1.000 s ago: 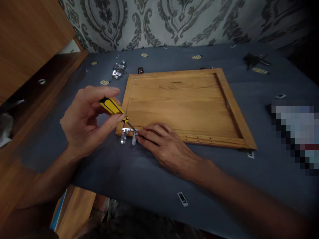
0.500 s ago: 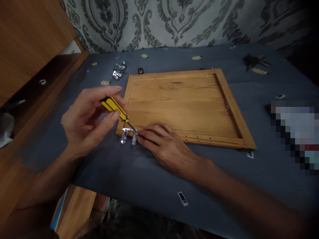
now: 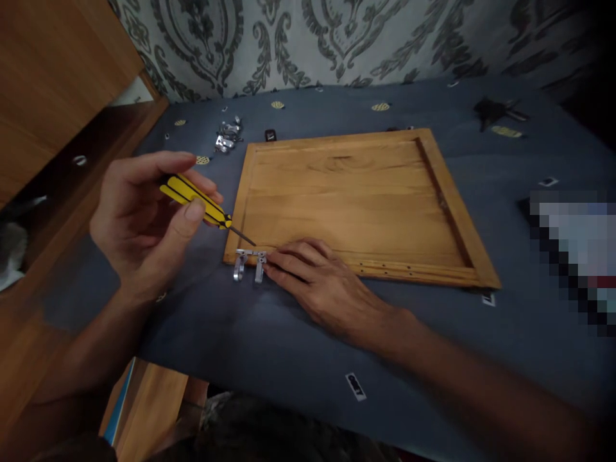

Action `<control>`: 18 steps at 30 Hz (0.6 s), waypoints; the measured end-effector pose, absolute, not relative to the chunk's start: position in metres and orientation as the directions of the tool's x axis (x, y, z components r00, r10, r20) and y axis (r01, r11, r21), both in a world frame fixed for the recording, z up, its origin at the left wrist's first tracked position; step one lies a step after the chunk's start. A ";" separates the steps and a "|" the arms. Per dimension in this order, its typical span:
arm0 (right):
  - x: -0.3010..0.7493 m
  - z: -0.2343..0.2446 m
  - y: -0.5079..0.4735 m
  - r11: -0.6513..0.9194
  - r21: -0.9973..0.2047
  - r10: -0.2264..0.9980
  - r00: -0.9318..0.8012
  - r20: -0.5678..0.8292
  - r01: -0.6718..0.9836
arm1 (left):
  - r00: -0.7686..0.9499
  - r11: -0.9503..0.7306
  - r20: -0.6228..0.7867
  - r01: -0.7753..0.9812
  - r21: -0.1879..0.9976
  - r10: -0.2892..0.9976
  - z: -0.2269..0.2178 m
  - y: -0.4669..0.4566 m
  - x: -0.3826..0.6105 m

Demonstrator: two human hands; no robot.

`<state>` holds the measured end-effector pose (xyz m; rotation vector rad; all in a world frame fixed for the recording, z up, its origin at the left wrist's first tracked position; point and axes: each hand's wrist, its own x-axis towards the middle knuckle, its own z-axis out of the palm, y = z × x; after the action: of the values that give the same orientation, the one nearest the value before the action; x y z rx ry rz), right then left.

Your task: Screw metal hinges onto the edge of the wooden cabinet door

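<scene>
A wooden panel (image 3: 356,192) with a raised frame lies flat on a blue-grey cloth. A small metal hinge (image 3: 249,262) sits at its near left corner. My left hand (image 3: 139,221) is closed round a yellow-and-black screwdriver (image 3: 197,201), whose thin tip hovers just above and left of the hinge. My right hand (image 3: 320,282) lies on the cloth by the panel's near edge, its fingertips pressed against the hinge's right side.
A pile of metal hinges (image 3: 227,136) lies beyond the panel's far left corner. A dark tool (image 3: 495,110) rests at the far right. Wooden furniture (image 3: 52,83) stands on the left. Patterned wallpaper backs the scene. A blurred patch (image 3: 572,250) lies at right.
My left hand has drawn the screwdriver up and to the left, lifting its tip off the hinge. My right hand has stayed on the hinge.
</scene>
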<state>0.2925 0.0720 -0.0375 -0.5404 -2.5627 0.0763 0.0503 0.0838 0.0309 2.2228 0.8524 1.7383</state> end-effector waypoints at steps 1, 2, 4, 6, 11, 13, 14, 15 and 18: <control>0.293 -0.037 0.072 0.919 -0.152 0.392 -0.789 0.473 0.365 | 0.147 -0.814 0.824 0.322 0.483 0.547 0.031 0.084 0.050; 0.293 -0.037 0.072 0.918 -0.148 0.392 -0.790 0.472 0.367 | 0.147 -0.811 0.821 0.326 0.486 0.552 0.032 0.084 0.050; 0.293 -0.037 0.072 0.918 -0.145 0.392 -0.789 0.473 0.369 | 0.142 -0.803 0.815 0.334 0.495 0.561 0.032 0.083 0.051; 0.293 -0.038 0.071 0.918 -0.145 0.391 -0.787 0.478 0.369 | 0.135 -0.797 0.813 0.342 0.498 0.566 0.032 0.082 0.052; 0.293 -0.038 0.071 0.923 -0.157 0.381 -0.780 0.496 0.351 | 0.137 -0.776 0.788 0.340 0.532 0.600 0.031 0.081 0.051; 0.293 -0.038 0.072 0.924 -0.165 0.380 -0.782 0.493 0.345 | 0.148 -0.781 0.785 0.317 0.539 0.602 0.030 0.081 0.052; 0.293 -0.037 0.072 0.924 -0.166 0.380 -0.783 0.492 0.344 | 0.151 -0.782 0.784 0.307 0.542 0.603 0.029 0.082 0.052; 0.293 -0.037 0.072 0.923 -0.166 0.382 -0.784 0.489 0.346 | 0.153 -0.786 0.785 0.297 0.543 0.600 0.029 0.082 0.052; 0.293 -0.037 0.072 0.921 -0.161 0.386 -0.783 0.488 0.354 | 0.163 -0.798 0.795 0.293 0.527 0.585 0.028 0.084 0.054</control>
<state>0.2926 0.0717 -0.0368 -0.5292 -2.5503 0.0818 0.0536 0.0836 0.0282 2.1894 0.8500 1.6816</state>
